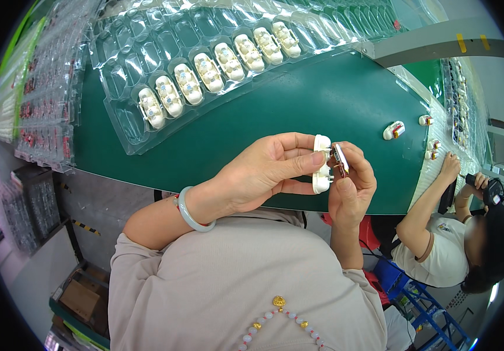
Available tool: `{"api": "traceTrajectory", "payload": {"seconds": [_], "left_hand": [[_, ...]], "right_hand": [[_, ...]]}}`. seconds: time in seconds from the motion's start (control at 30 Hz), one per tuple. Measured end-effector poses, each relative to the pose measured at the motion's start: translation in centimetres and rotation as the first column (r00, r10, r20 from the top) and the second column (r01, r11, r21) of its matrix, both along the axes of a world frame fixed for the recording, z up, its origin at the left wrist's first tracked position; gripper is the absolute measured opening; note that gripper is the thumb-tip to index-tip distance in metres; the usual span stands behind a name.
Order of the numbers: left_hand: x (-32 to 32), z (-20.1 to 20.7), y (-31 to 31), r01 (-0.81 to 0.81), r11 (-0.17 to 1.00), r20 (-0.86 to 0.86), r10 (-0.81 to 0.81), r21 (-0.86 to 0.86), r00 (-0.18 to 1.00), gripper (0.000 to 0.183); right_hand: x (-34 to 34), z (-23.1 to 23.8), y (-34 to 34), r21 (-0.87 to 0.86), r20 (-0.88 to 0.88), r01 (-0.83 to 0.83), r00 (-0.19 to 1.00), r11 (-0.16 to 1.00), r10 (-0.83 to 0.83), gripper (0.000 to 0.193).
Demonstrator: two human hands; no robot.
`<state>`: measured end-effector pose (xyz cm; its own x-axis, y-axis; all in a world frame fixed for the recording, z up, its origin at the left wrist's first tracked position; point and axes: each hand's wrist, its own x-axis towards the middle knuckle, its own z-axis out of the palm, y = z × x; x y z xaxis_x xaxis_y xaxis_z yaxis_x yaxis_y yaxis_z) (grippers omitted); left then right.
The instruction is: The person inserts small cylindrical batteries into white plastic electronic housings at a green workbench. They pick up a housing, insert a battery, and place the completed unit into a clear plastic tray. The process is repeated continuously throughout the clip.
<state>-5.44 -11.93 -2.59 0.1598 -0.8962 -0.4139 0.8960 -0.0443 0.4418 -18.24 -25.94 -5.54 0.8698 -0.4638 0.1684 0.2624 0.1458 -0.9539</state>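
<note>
Between the thumb and fingers of my left hand (275, 167) is an oblong white plastic housing (321, 182), held upright above the table's near edge. My right hand (352, 181) pinches a small part (341, 161) with a white face and a dark red, circuit-board-like edge. The two pieces are side by side, very near each other; whether they touch I cannot tell. Beyond my hands, a clear plastic tray (129, 131) holds a row of several similar white housings (208, 72), with small metal or wire details inside them.
Green table (299, 105) under everything. To the right lie a loose white-and-red assembly (393, 130) and a few small pieces (432, 149) near a co-worker's hand (450, 167). A grey metal arm (427, 44) crosses the upper right. Stacked clear trays (47, 117) stand at the left.
</note>
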Motion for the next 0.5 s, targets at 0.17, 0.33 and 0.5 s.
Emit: {"api": "traceTrajectory", "payload": {"seconds": [0.17,0.33,0.5], "left_hand": [[-0.05,-0.45,-0.03,-0.008,1.0,-0.003,0.008,-0.011,1.0,0.039],[0.16,-0.4,0.06,-0.011,1.0,0.03,0.011,-0.011,0.999,0.041],[0.27,-0.46,0.03,-0.003,1.0,0.046,0.004,-0.011,0.999,0.04]], "right_hand": [[0.15,0.15,0.16,-0.128,-0.012,0.035,0.999,0.991,-0.037,0.039],[0.34,0.26,-0.08,-0.368,0.019,0.067,0.998,0.928,-0.064,0.038],[0.58,0.47,-0.79,-0.613,0.061,0.083,0.996,0.786,-0.057,0.037]]}}
